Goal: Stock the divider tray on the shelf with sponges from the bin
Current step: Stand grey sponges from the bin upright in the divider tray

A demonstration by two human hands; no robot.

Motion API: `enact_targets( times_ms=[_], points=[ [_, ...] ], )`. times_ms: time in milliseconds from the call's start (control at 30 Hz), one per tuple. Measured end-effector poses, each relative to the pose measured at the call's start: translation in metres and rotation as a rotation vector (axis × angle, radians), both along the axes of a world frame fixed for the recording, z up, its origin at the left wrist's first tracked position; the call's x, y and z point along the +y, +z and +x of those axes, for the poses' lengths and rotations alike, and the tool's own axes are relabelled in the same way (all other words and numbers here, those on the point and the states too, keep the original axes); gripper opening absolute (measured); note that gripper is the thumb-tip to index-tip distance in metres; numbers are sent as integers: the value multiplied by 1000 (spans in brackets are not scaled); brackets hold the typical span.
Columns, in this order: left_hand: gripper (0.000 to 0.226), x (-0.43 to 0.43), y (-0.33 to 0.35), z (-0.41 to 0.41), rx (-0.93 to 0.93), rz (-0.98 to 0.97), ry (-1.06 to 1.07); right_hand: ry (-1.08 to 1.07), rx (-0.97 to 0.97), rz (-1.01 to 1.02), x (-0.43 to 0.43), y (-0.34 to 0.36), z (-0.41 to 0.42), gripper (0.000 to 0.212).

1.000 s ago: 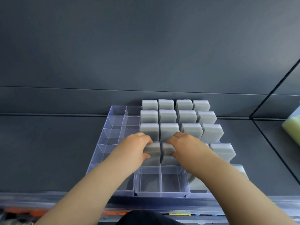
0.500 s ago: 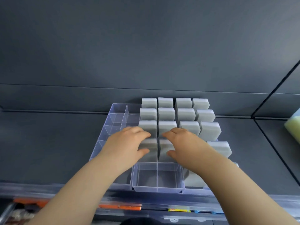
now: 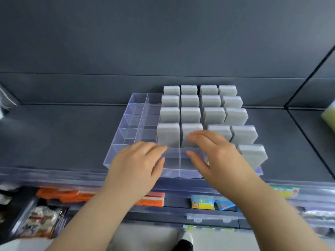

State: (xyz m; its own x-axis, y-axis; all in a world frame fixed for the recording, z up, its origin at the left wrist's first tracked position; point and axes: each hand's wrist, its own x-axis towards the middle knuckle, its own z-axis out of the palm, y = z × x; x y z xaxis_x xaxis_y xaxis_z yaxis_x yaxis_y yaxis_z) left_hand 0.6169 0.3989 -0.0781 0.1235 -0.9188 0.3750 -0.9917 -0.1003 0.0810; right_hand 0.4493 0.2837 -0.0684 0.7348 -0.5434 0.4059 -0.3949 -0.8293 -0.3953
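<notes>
**Sponge tray about two-thirds full, both hands free**

Both hands are empty. The left hand (image 3: 136,165) is loose with its fingers gently bent, and it's over the front edge of the tray, left of the middle. Its fingertips end up right by the bottom of the nearest grey sponge (image 3: 168,134), but I can't tell if they touch it. The right hand (image 3: 217,156) is spread out with the thumb apart from the fingers. It's in front of the next sponge (image 3: 192,133) along, and again I can't tell if there's contact.

The clear divider tray (image 3: 137,113) sits on the dark shelf (image 3: 63,134), up against the front edge. The sponges (image 3: 190,115) stand upright, one per slot. They fill the four right-hand columns from the back edge forward, four rows deep. In the front row there's one more sponge in the front right corner (image 3: 252,156), and a sliver of another shows behind the right hand. The two front slots under the hands are bare, and so are both left-hand columns.

A pale green block (image 3: 329,115) pokes in at the right edge of the shelf. On the lower shelf there are orange packets (image 3: 59,194), blue and yellow packets (image 3: 202,204) and a crinkly bag (image 3: 41,221).
</notes>
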Motion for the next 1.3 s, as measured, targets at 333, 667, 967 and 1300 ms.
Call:
enact_targets(
  times_ms=[333,667,967,1300],
  points=[
    [38,73,-41,-39,27,108,-128,-260,234,196,115,-47,-54,41],
    [41,37,-7,-143,25,12,-337,-641,158,190,117,-16,-197,38],
    [38,-71,0,-352,80,-54,-529,-870,88,238,74,-2,-414,36],
    [34,-140,-19,-529,100,-23,-734,-898,182,425,38,-41,-569,37]
  ],
)
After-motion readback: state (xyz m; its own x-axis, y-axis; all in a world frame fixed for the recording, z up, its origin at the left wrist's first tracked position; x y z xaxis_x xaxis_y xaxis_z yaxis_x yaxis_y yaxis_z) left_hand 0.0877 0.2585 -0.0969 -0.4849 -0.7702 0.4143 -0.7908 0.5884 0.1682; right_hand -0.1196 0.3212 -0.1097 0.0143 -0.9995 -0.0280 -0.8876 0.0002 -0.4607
